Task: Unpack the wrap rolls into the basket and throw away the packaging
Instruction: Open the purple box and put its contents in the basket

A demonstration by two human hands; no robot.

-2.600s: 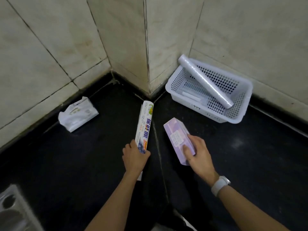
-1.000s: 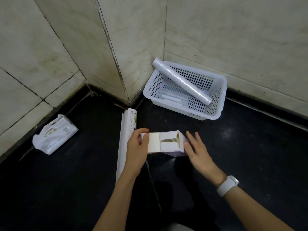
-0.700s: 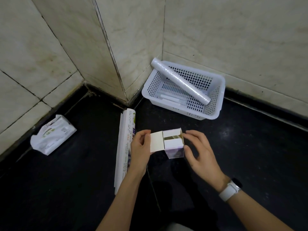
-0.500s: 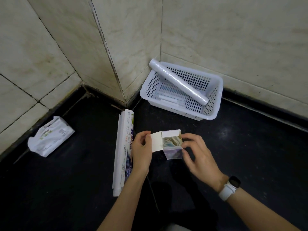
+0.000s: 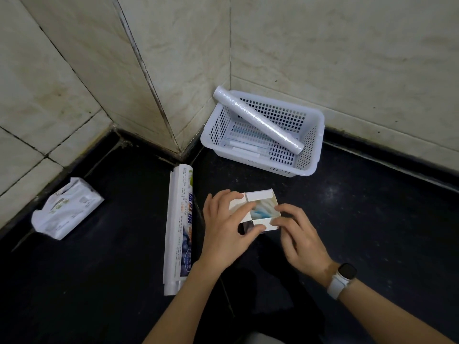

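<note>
A small purple carton (image 5: 258,198) is held end-on over the dark floor, its end flaps folded open and white-and-blue rolled material showing inside. My left hand (image 5: 223,234) grips its left side and flap. My right hand (image 5: 295,234) pinches the lower right flap. A long printed wrap-roll package (image 5: 179,227) lies on the floor left of my hands. The white perforated basket (image 5: 313,155) stands in the corner with a clear wrap roll (image 5: 258,119) lying slantwise across its rim and flat packs on its bottom.
A white soft pack (image 5: 65,208) lies on the floor by the left wall. Tiled walls meet in a jutting corner just behind the basket. A watch sits on my right wrist. Dark floor stretches to the right.
My left hand let go of the long package and took the purple carton. Both hands turned the carton end-on and folded its flaps open, baring the contents.
</note>
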